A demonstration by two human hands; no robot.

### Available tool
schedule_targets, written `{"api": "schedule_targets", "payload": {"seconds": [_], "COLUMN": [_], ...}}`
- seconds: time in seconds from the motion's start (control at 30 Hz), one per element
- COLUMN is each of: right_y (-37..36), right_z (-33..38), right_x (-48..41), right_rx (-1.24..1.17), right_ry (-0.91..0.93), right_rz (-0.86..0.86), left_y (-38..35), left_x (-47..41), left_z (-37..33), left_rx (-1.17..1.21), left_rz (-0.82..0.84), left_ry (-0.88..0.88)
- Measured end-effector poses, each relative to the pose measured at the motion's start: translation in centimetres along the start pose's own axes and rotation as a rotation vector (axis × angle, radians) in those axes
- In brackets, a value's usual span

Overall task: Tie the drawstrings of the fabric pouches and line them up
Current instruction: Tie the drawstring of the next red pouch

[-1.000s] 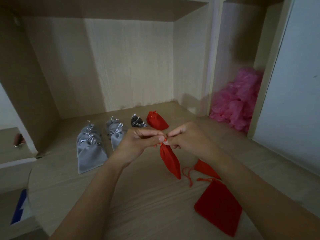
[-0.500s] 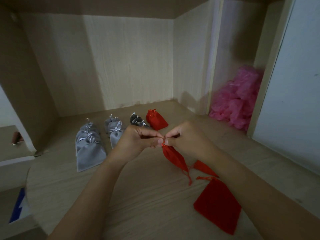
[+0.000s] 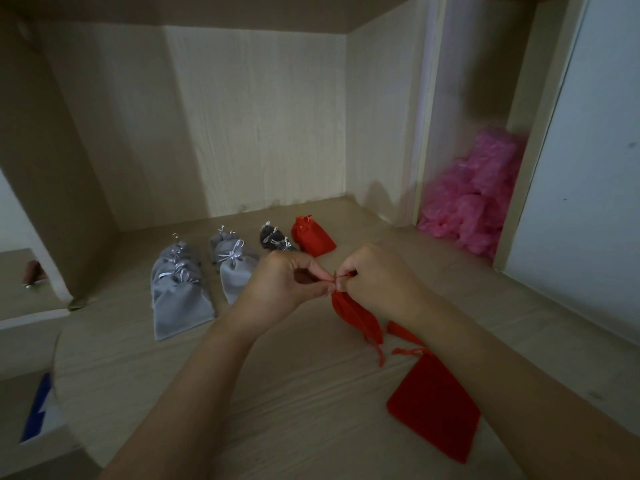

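A small red pouch (image 3: 356, 315) hangs by its gathered neck over the wooden shelf, its bottom tilted to the right. My left hand (image 3: 287, 280) and my right hand (image 3: 375, 277) meet above it, each pinching its red drawstring (image 3: 341, 276). A flat red pouch (image 3: 434, 408) lies at the lower right, and part of another red pouch (image 3: 403, 332) shows under my right forearm. At the back, tied pouches lie in a row: grey pouches (image 3: 180, 294), more grey pouches (image 3: 235, 268), a dark pouch (image 3: 273, 237) and a red tied pouch (image 3: 311, 235).
The shelf (image 3: 294, 410) is a wooden alcove with walls at the back and both sides. A heap of pink plastic (image 3: 474, 199) fills the narrow compartment on the right. A lower ledge with a blue-and-white item (image 3: 40, 410) sits at the left.
The held pouch swung from hanging straight down to tilting right. My fingertips stayed together at its neck, working the drawstring; a short red string end now shows between them.
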State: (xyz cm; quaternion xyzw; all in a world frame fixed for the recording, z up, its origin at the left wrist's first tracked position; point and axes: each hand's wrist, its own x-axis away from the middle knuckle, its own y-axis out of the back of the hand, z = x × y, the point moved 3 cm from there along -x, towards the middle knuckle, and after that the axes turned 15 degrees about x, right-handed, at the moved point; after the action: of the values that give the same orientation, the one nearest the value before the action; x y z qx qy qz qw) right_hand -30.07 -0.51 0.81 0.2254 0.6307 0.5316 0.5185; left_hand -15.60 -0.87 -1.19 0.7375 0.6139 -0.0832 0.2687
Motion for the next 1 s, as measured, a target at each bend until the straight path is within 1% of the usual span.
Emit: {"api": "schedule_targets", "payload": {"seconds": [0.1, 0.23, 0.33, 0.4, 0.43, 0.53, 0.57, 0.7, 0.8, 0.9, 1.0], "right_y": [-0.1, -0.3, -0.7, -0.8, -0.7, -0.2, -0.2, -0.5, -0.9, -1.3, -1.5], "right_z": [-0.3, -0.6, -0.5, -0.6, -0.8, -1.7, -2.0, -2.6, -3.0, -3.3, -3.4], "right_x": [-0.2, -0.4, -0.5, -0.7, -0.9, -1.0, -0.9, -0.2, 0.2, 0.4, 0.5], "right_rx": [-0.045, -0.062, -0.057, -0.078, -0.160, -0.653, -0.753, -0.915, -1.049, -1.251, -1.363], "right_ry": [-0.026, -0.071, -0.066, -0.067, -0.096, -0.261, -0.297, -0.345, -0.462, -0.568, -0.600], "right_rz": [0.054, 0.085, 0.072, 0.052, 0.056, 0.130, 0.152, 0.327, 0.465, 0.531, 0.560], "left_y": [-0.4, -0.8, -1.0, -0.9, -0.9, -0.9, -1.0, -1.6, -2.2, -2.3, -2.2], "left_x": [0.0, 0.0, 0.0, 0.0, 0.0, 0.1, 0.1, 0.6, 0.8, 1.0, 0.9], "left_z": [0.0, 0.4, 0.5, 0.3, 0.1, -0.7, -0.8, -1.2, -1.6, -1.8, -1.5], "left_rx": [-0.066, -0.182, -0.290, -0.328, -0.337, -0.347, -0.349, -0.385, -0.387, -0.406, -0.424], "left_rz": [-0.007, 0.012, 0.018, -0.027, -0.055, -0.118, -0.120, -0.069, -0.063, -0.071, -0.063], "left_ry": [-0.042, -0.121, -0.182, -0.256, -0.306, -0.480, -0.528, -0.649, -0.709, -0.744, -0.748]}}
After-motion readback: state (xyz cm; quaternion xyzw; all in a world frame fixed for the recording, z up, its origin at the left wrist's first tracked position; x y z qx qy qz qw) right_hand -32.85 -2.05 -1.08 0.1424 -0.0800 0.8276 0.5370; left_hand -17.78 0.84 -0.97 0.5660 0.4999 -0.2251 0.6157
